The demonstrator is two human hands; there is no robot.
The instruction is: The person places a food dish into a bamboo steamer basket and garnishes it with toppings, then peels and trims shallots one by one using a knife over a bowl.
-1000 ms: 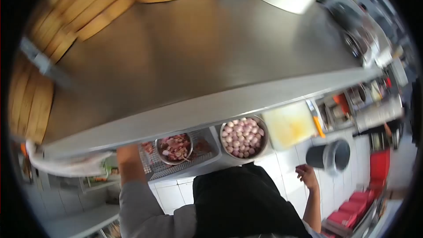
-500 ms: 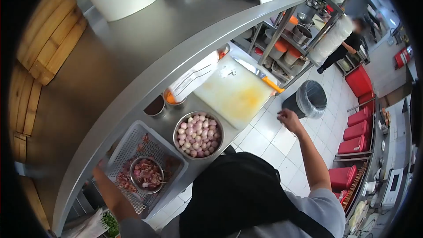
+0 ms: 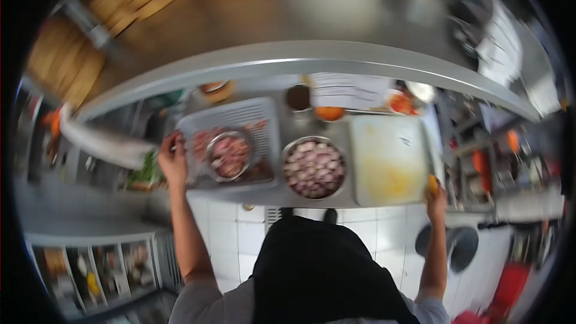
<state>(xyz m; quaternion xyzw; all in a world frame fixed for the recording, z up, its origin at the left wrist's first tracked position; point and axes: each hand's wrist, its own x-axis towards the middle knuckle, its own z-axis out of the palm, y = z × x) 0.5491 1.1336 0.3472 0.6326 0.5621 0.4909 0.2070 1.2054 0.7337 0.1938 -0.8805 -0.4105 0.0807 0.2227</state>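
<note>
- Right hand was up against the yellow handle of a knife, fingers bent; too blurry to say if they'd closed round it.
- Knife handle sat at the 3 o'clock edge of a pale rectangular cutting board with yellow stains, roughly 11 o'clock from that hand, its long axis about 12-to-6. Right hand was way nearer; left was off toward 9.
- Left hand had bent fingers at the 9 o'clock rim of a grey perforated plastic basket, couldn't tell if gripping. Reddish meat pieces sat inside in a round bowl.
- Board lay on a steel counter, pinkish shallots in a round steel bowl at its 9.
- Metal shelf overhead at 12, white tiled floor at 6.
</note>
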